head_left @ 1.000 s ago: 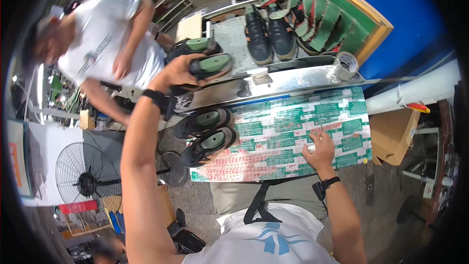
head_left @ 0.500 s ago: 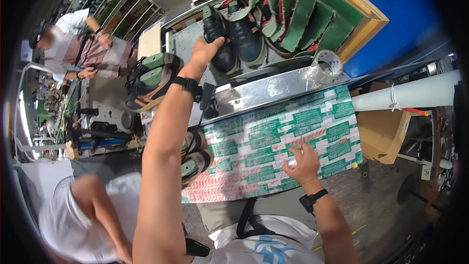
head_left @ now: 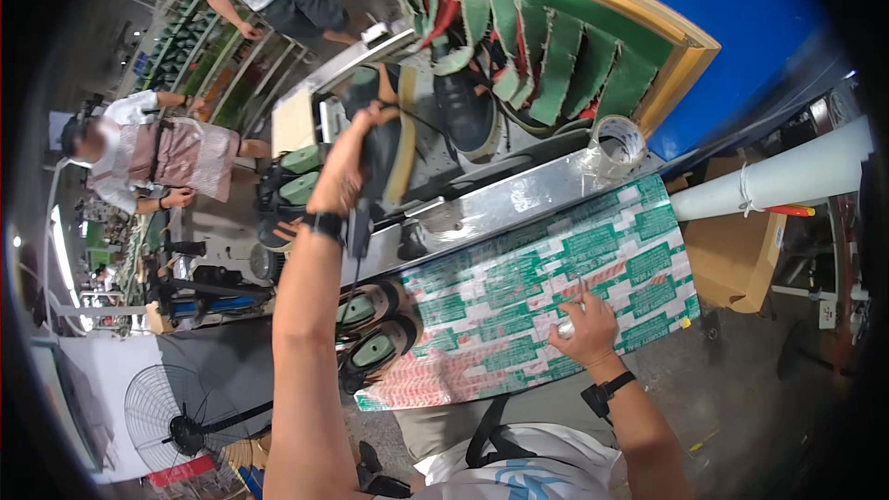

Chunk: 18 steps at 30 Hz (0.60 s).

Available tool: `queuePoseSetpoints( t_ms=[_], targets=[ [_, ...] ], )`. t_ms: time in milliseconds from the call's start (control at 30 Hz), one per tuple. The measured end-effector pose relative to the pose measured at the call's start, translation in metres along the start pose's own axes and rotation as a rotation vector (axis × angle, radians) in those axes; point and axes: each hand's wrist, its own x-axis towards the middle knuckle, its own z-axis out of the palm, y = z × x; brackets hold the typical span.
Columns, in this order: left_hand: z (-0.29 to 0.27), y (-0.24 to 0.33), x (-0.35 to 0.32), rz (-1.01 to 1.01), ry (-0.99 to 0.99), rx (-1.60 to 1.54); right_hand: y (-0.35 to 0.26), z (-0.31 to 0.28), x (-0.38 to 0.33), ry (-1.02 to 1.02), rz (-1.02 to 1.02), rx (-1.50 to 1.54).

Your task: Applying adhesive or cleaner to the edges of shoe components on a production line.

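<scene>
My left hand (head_left: 341, 176) grips a black shoe (head_left: 387, 156) with a pale sole edge, tilted on its side above the metal conveyor. A second black laced shoe (head_left: 466, 111) stands to its right by the hanging green flaps (head_left: 560, 65). My right hand (head_left: 593, 329) is closed in a pinch over a board (head_left: 500, 306) covered in green-and-white tape. Something small and whitish with a thin tip shows between its fingers; its kind I cannot make out. Shoes with green inserts (head_left: 375, 352) sit left of the board.
A clear tape roll (head_left: 619, 142) rests on the metal ledge (head_left: 519, 199). At right are a white wrapped tube (head_left: 778, 176) and a cardboard box (head_left: 732, 259). A floor fan (head_left: 185, 431) stands lower left. Two people (head_left: 153, 148) are beyond the conveyor.
My left hand has taken hold of the left black shoe, tipped it over and drawn it nearer. My right hand stays over the board. A person at lower left has gone from view.
</scene>
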Motion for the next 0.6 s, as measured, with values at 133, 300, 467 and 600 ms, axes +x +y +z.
queuePoseSetpoints(
  t_ms=[133, 300, 467, 600],
  targets=[
    [-0.03, -0.032, -0.114, 0.25, -0.079, 0.329, -0.004, 0.003, 0.004, -0.002, 0.003, 0.032],
    [0.03, -0.086, -0.302, -0.1, -0.015, -0.109, -0.005, 0.008, -0.005, -0.004, 0.012, 0.049],
    [0.068, -0.195, -0.356, 0.099, 0.271, 0.289, 0.001, 0.012, -0.013, 0.047, -0.043, 0.032],
    [0.092, -0.265, -0.372, 0.16, 0.324, 0.72, -0.007, -0.015, -0.016, -0.082, 0.158, 0.175]
  ],
)
